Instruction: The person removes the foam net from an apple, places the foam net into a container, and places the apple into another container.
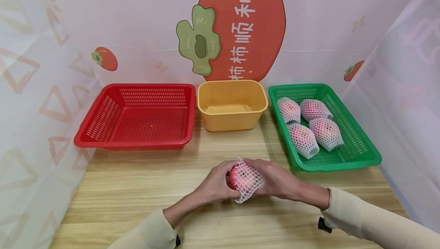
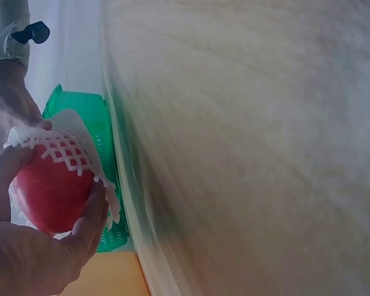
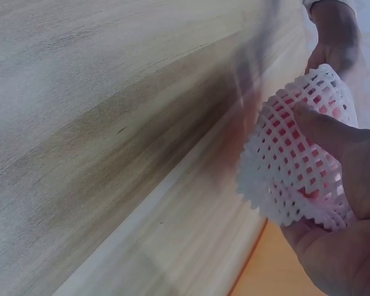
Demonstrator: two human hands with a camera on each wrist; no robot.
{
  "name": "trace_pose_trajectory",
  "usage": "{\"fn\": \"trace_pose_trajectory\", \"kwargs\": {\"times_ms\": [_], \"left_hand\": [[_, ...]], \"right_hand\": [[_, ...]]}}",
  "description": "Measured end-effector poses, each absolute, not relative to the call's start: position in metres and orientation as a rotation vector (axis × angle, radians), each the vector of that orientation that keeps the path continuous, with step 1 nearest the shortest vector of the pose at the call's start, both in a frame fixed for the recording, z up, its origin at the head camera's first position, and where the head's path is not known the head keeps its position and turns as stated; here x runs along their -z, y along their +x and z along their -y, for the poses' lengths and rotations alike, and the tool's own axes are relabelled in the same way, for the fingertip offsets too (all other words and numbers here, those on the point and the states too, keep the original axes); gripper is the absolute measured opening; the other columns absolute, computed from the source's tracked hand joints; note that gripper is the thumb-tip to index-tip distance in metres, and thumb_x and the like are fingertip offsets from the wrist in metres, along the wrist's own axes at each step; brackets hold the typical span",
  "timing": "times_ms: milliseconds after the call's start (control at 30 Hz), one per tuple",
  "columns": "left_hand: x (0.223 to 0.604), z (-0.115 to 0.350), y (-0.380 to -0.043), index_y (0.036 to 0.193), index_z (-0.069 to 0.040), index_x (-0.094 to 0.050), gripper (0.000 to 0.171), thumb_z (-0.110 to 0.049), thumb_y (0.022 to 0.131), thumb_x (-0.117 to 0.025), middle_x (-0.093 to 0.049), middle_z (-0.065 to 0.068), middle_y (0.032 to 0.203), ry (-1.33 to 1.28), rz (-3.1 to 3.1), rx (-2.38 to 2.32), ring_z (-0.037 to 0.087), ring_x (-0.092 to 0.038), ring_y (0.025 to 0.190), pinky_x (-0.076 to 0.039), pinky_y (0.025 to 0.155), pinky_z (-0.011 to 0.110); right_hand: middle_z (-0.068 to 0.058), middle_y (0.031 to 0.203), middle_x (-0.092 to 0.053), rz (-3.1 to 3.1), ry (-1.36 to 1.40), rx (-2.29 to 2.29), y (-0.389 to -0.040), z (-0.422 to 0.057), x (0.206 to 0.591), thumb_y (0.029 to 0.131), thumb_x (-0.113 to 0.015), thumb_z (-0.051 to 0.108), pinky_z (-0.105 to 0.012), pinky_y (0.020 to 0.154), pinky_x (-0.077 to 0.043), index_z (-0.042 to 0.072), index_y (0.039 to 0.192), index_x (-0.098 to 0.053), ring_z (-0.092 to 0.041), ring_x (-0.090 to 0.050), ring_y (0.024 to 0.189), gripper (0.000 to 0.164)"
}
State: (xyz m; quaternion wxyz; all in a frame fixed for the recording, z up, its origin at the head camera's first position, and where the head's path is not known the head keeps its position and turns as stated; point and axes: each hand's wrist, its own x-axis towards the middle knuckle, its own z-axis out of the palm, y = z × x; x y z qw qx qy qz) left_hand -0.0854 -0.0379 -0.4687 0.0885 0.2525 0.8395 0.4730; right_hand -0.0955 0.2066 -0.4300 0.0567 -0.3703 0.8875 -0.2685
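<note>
A red apple (image 2: 54,191), partly covered by a white foam net sleeve (image 1: 248,180), is held between both hands close over the front middle of the table. My left hand (image 1: 220,183) grips its bare left side, thumb and fingers spread around the smooth red skin in the left wrist view. From the other side my right hand (image 1: 280,180) grips the netted part. The right wrist view shows its thumb pressed on the foam mesh (image 3: 296,154), with red showing through the holes. On the bare side, the net's edge stands loose around the apple.
A red basket (image 1: 151,143) stands at the back left, a yellow bin (image 1: 233,121) at the back middle. The green basket (image 1: 357,161) at the right holds several net-wrapped fruits (image 1: 302,140). Printed cloth walls (image 1: 144,62) enclose the wooden table (image 1: 137,188) at the back and sides.
</note>
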Motion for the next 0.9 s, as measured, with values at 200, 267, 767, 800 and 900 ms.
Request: {"fn": "trace_pose_trajectory", "kwargs": {"times_ms": [200, 267, 767, 800, 900], "left_hand": [[0.469, 0.042, -0.085, 0.146, -0.009, -0.061, 0.088, -0.016, 0.066, -0.096, -0.067, 0.004, 0.122, 0.742, -2.542, -1.41, 0.017, -0.063, 0.108, -0.055, 0.096, 0.034], [0.47, 0.043, -0.085, 0.146, -0.01, -0.061, 0.088, -0.018, 0.066, -0.097, -0.066, 0.003, 0.12, 0.737, -2.548, -1.404, 0.016, -0.063, 0.107, -0.055, 0.095, 0.033], [0.465, 0.059, -0.087, 0.141, -0.015, -0.063, 0.083, -0.026, 0.068, -0.101, -0.066, -0.001, 0.132, 0.67, -2.527, -1.475, 0.016, -0.066, 0.115, -0.057, 0.096, 0.031], [0.465, 0.061, -0.087, 0.14, -0.015, -0.063, 0.082, -0.027, 0.068, -0.101, -0.066, 0.0, 0.132, 0.669, -2.527, -1.48, 0.017, -0.066, 0.116, -0.057, 0.097, 0.031], [0.462, 0.066, -0.087, 0.14, -0.014, -0.062, 0.082, -0.028, 0.069, -0.101, -0.067, 0.001, 0.131, 0.668, -2.533, -1.489, 0.018, -0.067, 0.115, -0.058, 0.096, 0.031]], "right_hand": [[-0.009, 0.13, -0.074, -2.694, -1.141, 0.807, -0.097, -0.214, 0.426, 0.085, -0.091, 0.027, -0.04, 0.093, -0.062, 0.001, 0.142, -0.064, -0.023, -0.073, 0.115, 0.068], [-0.008, 0.125, -0.076, -2.713, -1.149, 0.799, -0.097, -0.218, 0.424, 0.088, -0.088, 0.024, -0.038, 0.088, -0.063, 0.003, 0.137, -0.069, -0.02, -0.074, 0.11, 0.057], [0.005, 0.093, -0.08, -2.787, -1.141, 0.795, -0.112, -0.225, 0.399, 0.084, -0.089, 0.006, -0.027, 0.07, -0.061, 0.011, 0.1, -0.081, -0.004, -0.072, 0.082, 0.018], [0.005, 0.093, -0.08, -2.792, -1.148, 0.792, -0.114, -0.225, 0.397, 0.084, -0.089, 0.006, -0.027, 0.069, -0.061, 0.011, 0.099, -0.081, -0.004, -0.072, 0.082, 0.018], [0.005, 0.092, -0.08, -2.813, -1.162, 0.773, -0.118, -0.226, 0.388, 0.084, -0.089, 0.006, -0.028, 0.069, -0.061, 0.011, 0.098, -0.081, -0.004, -0.072, 0.081, 0.017]]}}
